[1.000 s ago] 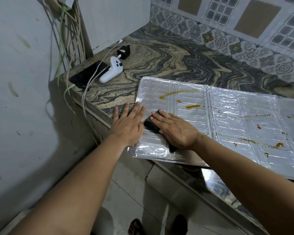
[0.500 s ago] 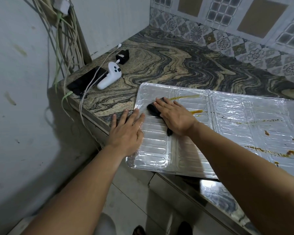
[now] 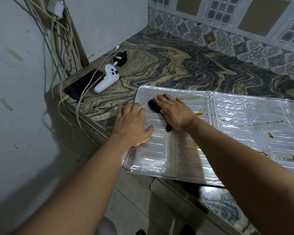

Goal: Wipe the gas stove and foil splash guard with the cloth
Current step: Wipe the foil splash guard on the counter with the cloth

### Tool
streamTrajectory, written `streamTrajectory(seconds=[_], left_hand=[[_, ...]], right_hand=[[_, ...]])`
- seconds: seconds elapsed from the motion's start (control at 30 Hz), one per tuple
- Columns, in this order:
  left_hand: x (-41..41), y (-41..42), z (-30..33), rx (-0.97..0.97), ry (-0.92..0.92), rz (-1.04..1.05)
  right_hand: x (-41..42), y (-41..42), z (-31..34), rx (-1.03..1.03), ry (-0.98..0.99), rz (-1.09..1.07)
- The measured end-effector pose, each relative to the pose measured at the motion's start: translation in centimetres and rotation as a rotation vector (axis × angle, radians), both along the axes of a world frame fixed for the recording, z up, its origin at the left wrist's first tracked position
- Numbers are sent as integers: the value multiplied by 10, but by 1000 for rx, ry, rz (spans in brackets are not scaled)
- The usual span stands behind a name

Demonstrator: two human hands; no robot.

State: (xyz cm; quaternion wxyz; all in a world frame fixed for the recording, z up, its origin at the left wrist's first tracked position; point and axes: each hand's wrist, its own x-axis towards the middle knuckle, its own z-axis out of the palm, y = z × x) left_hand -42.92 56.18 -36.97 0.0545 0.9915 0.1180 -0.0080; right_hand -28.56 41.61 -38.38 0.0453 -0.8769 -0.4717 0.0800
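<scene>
The silver foil splash guard [image 3: 236, 133] lies flat on the marbled counter, its near left corner hanging over the counter's front edge. Brown streaks and spots mark its far edge and right panels. My right hand [image 3: 175, 111] lies flat on a dark cloth [image 3: 154, 106], pressing it on the guard's far left panel; most of the cloth is hidden under the palm. My left hand [image 3: 132, 123] rests palm down with fingers spread on the guard's left edge, partly on the counter. No gas stove is in view.
On the counter's far left lie a white controller [image 3: 107, 78], a black phone [image 3: 82, 85], a black charger [image 3: 120, 59] and white cables [image 3: 85, 92]. More cables hang down the left wall. Patterned tiles back the marbled counter [image 3: 176, 68]. Floor lies below the edge.
My right hand has slid the cloth away from me, from the near left panel up to the guard's far left corner. My left hand has stayed on the guard's left edge.
</scene>
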Motion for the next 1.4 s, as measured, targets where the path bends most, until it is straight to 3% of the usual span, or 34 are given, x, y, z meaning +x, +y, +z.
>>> streamTrajectory(seconds=[0.9, 1.4], left_hand=[[17, -14, -31, -11, 83, -26], [19, -16, -31, -20, 84, -11]], right_hand=[[36, -26, 4, 0, 16, -124], [-43, -94, -6, 115, -9, -39]])
